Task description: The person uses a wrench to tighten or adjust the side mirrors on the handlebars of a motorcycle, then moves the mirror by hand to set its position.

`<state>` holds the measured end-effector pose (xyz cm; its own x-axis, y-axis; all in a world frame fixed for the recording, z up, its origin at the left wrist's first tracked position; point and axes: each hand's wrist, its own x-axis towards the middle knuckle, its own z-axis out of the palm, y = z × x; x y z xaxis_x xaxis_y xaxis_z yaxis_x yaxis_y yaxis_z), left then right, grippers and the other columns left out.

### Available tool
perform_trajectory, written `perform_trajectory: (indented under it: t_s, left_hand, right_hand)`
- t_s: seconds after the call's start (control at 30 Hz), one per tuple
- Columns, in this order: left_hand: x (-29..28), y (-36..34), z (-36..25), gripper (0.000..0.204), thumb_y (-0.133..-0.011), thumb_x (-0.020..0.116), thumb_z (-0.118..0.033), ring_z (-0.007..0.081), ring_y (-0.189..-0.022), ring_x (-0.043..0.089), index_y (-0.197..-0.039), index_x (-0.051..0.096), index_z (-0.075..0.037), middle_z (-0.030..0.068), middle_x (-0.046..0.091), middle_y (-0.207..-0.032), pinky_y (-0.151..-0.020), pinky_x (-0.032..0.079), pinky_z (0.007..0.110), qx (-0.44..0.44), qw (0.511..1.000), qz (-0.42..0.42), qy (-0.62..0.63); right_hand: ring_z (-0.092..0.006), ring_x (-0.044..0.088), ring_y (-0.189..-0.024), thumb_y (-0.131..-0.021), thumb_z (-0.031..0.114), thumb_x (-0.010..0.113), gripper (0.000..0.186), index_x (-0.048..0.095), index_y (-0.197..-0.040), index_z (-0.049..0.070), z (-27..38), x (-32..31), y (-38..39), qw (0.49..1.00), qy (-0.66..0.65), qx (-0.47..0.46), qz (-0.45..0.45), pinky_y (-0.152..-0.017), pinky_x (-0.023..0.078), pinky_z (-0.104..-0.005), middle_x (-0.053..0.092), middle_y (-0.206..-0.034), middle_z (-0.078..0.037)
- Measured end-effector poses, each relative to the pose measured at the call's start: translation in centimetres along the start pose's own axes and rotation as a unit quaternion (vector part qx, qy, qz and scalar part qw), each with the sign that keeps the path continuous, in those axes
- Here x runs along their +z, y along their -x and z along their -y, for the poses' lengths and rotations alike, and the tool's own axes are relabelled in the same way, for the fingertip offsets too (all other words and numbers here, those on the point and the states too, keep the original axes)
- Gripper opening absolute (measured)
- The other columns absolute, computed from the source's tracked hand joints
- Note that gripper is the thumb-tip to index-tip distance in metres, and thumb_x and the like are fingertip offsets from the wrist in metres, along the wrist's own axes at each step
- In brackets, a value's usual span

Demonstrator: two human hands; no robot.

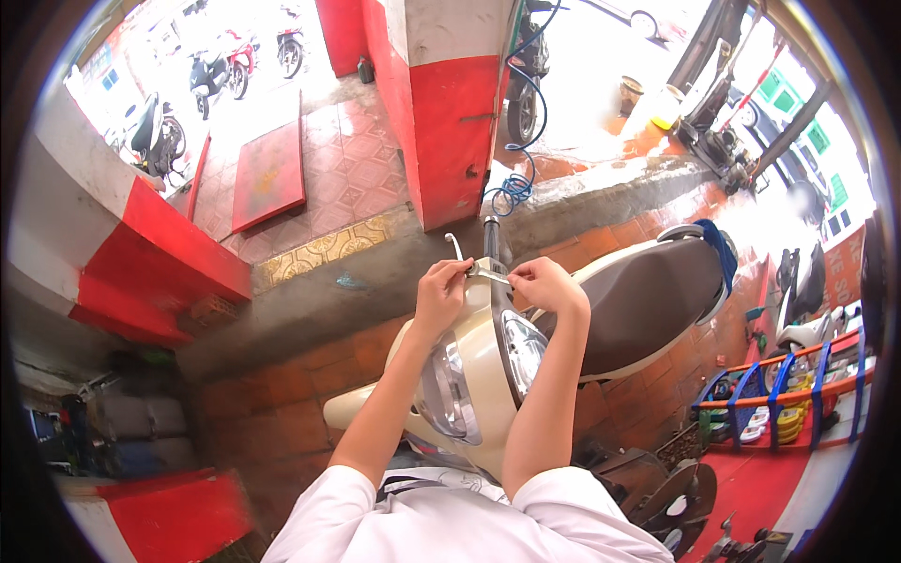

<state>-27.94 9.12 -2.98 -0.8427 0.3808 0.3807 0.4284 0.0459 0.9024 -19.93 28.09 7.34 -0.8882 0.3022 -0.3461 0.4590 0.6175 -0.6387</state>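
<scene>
In front of me stands a cream scooter (490, 380) with a brown seat (648, 298). My left hand (441, 296) and my right hand (552, 284) meet over its handlebar, near the black grip (492, 236) and a silver lever (454, 246). A small, silvery strip-like piece (488, 273) spans the gap between my fingertips. Both hands are closed in a pinch at its ends. What kind of part or tool it is cannot be made out. Below my wrists lies the scooter's clear headlight (524, 352).
Red and white pillars (450, 141) rise beyond a concrete step. A blue hose (511, 192) coils by the pillar. At right stands a rack (784, 399) with blue netting. A red board (270, 174) lies outside near parked motorbikes (208, 80). Blue cloth (719, 253) hangs on the scooter's tail.
</scene>
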Motion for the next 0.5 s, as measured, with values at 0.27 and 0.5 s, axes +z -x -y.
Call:
perform_trajectory:
  t_s: [0.27, 0.5]
  left_hand:
    - [-0.5, -0.8, 0.3, 0.034, -0.077, 0.068, -0.001, 0.0185, -0.084, 0.066, -0.111, 0.072, -0.004, 0.01, 0.069, -0.096, -0.074, 0.052, 0.029, 0.004, 0.999, 0.034, 0.036]
    - [-0.8, -1.4, 1.7, 0.039, -0.069, 0.076, -0.006, 0.0227, -0.087, 0.068, -0.108, 0.074, -0.005, 0.01, 0.069, -0.094, -0.074, 0.051, 0.032, 0.01, 0.995, 0.07, 0.068]
  right_hand:
    - [-0.0369, 0.067, -0.103, -0.083, 0.019, 0.059, 0.03, 0.07, -0.104, 0.001, 5.7, 1.8, 2.2, 0.994, 0.108, 0.03, 0.001, -0.09, 0.052, -0.0444, 0.07, -0.107, -0.022]
    - [-0.0416, 0.064, -0.107, -0.085, 0.019, 0.055, 0.049, 0.051, -0.128, -0.005, 8.7, 10.6, 2.9, 0.998, 0.004, 0.03, -0.063, -0.094, 0.048, -0.0464, 0.065, -0.114, -0.03]
